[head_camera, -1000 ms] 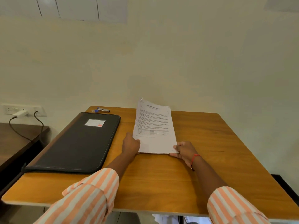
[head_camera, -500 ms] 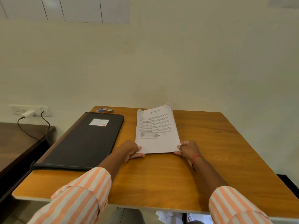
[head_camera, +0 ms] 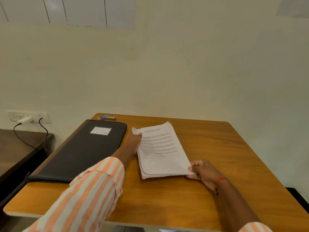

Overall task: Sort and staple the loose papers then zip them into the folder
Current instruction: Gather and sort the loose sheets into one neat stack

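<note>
Item: stack of papers [head_camera: 161,150], printed side up, lay on the wooden worktop [head_camera: 217,148] just right of the black folder [head_camera: 82,151], its long axis running away from the person and tilted slightly to the right at the far end; the near edges were fanned and not yet square. The far left corner was crumpled and curled up. Left hand [head_camera: 134,142], sleeve striped orange and white, reached along the stack's left edge, fingers extended with the tips at that curled corner; whether they pinched it or merely touched it could not be told. Right hand [head_camera: 203,172] held the near right corner, thumb on top and fingers beneath, a light pinching grip. Stapler [head_camera: 108,117] sat at the far left edge of the worktop, beyond the folder, well apart from both hands; the left hand was the nearer. Folder lay flat and appeared closed. Judgement: squaring still in hand, stapling not yet begun.
</note>
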A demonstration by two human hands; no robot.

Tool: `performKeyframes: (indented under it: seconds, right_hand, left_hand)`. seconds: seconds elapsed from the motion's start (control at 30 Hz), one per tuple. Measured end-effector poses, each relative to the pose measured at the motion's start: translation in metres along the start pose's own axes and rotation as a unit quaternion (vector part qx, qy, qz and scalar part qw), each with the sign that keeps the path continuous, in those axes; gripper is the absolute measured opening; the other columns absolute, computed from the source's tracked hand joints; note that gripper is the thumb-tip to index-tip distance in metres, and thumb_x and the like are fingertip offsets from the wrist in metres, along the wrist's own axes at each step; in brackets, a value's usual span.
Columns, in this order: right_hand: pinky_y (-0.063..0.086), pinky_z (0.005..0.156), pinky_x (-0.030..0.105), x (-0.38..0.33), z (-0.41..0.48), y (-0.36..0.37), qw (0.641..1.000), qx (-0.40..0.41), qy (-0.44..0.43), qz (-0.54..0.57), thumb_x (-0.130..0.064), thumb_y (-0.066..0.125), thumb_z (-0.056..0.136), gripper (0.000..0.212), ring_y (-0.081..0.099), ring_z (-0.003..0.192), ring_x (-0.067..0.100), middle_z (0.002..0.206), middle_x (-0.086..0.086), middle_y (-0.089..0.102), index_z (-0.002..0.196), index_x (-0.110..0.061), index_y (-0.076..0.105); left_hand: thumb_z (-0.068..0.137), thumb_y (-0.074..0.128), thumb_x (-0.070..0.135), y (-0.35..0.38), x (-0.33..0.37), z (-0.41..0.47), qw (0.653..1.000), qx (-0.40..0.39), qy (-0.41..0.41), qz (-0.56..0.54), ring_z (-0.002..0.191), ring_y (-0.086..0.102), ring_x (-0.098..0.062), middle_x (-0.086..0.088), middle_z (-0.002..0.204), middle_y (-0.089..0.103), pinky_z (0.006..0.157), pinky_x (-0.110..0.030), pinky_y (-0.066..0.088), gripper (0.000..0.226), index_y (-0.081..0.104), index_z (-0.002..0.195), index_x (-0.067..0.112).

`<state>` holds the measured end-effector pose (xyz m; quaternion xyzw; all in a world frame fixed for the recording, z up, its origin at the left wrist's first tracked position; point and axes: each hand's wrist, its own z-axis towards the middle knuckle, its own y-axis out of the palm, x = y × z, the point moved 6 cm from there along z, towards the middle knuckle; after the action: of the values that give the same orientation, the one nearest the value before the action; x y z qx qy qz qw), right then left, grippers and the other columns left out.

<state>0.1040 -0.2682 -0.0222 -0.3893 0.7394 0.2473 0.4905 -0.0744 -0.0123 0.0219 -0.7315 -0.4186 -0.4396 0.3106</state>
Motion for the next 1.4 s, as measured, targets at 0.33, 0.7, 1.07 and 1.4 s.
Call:
performKeyframes:
  seconds: [0.33,0.7,1.07,1.4]
  right_hand:
    - [0.061,0.080,0.035,-0.007,-0.018,0.006,0.982,-0.141,0.034,-0.117,-0.007,0.062,0.096,0.026,0.072,0.103,0.024,0.110,0.014,0.074,0.119,0.006,0.062]
    - [0.049,0.068,0.033,-0.074,0.089,0.020,0.984,0.118,-0.125,-0.056,-0.035,0.056,0.100,0.030,0.064,0.075,0.023,0.083,0.004,0.070,0.085,-0.011,0.067]
    - [0.040,0.060,0.029,-0.071,0.125,0.023,0.904,0.295,-0.186,-0.249,-0.020,0.059,0.096,0.025,0.054,0.066,0.023,0.071,0.004,0.063,0.074,-0.010,0.065]
    - [0.032,0.108,0.042,-0.078,0.109,0.078,0.705,0.198,-0.328,-0.598,-0.033,0.041,0.103,0.036,0.048,0.128,0.024,0.135,0.004,0.056,0.134,-0.019,0.052]
  left_hand:
    - [0.104,0.056,0.030,-0.011,-0.010,0.042,0.995,0.068,0.051,0.050,0.083,0.064,-0.019,-0.007,0.101,0.064,0.067,-0.029,0.051,0.022,0.057,0.117,0.012]
    - [0.106,0.054,0.026,0.020,-0.009,0.033,0.985,0.004,0.164,0.061,0.101,0.068,-0.025,-0.010,0.121,0.066,0.070,-0.032,0.055,0.028,0.051,0.130,0.012]
    - [0.101,0.058,0.035,0.033,-0.002,0.033,0.813,0.188,0.287,0.470,0.094,0.062,-0.021,-0.002,0.108,0.066,0.081,-0.037,0.053,0.029,0.053,0.124,0.018]
    - [0.091,0.064,0.008,0.056,-0.013,0.020,0.705,0.169,0.401,0.559,0.100,0.055,-0.023,-0.005,0.108,0.061,0.086,-0.034,0.044,0.019,0.064,0.109,0.016]
